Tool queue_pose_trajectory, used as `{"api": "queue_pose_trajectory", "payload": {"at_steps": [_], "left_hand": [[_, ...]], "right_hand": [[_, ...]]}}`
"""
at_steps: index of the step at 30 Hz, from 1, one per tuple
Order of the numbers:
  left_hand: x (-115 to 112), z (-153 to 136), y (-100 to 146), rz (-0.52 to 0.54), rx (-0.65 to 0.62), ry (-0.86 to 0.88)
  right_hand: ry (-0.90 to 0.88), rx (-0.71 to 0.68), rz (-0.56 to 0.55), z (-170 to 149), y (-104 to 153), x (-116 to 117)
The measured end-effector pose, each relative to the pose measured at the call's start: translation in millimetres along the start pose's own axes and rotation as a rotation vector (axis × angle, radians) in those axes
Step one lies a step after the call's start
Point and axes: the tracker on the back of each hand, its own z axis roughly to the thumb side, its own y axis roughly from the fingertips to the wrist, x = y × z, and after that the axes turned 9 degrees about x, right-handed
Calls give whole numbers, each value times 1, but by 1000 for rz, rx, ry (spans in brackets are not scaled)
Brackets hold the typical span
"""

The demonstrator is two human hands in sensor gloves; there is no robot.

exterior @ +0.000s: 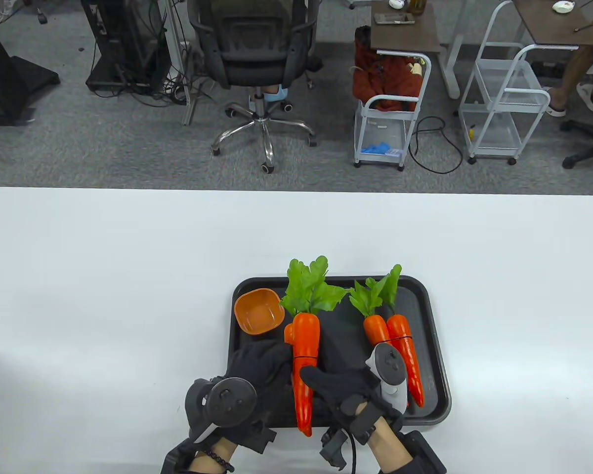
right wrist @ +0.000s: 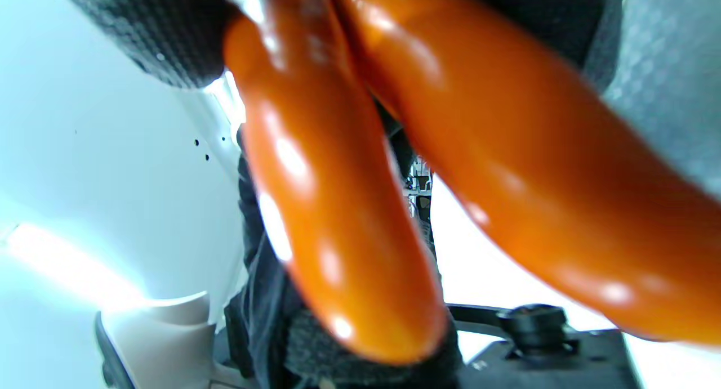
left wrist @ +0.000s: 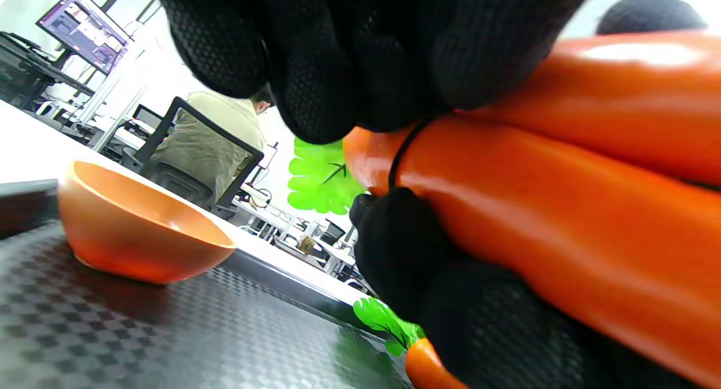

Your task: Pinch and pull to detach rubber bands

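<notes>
Near the tray's (exterior: 437, 345) front edge, the left hand (exterior: 257, 365) pinches the thin, stretchy rubber band (left wrist: 403, 152) around the slick, stiff carrot bundle (exterior: 305, 365). The right hand (exterior: 346, 385) grips the bundle's lower half. The band likely lifts best at its exposed loop beside the fingertips (left wrist: 349, 96).

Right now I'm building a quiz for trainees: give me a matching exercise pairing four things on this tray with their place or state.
Things:
1. bowl
2. left bundle
3. right bundle
4. band

Places or states:
A. lies on the tray's right side, not held
B. black, looped around two carrots
C. tray's far left corner, empty
D. held by both hands

Pairs: 1-C, 2-D, 3-A, 4-B
</notes>
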Motion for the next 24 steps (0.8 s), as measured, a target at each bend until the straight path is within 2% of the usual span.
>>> {"api": "queue_pose_trajectory", "payload": {"at_steps": [10,20,24], "left_hand": [[-2,13,5,-30,-134,-71],[-2,21,8,-37,-181,-84],[-3,22,9,-42,-195,-102]], "right_hand": [[-224,42,5,-14,-2,-10],[-218,-20,52,-12,-4,-15],[-226,-42,25,-10,-5,-16]]}}
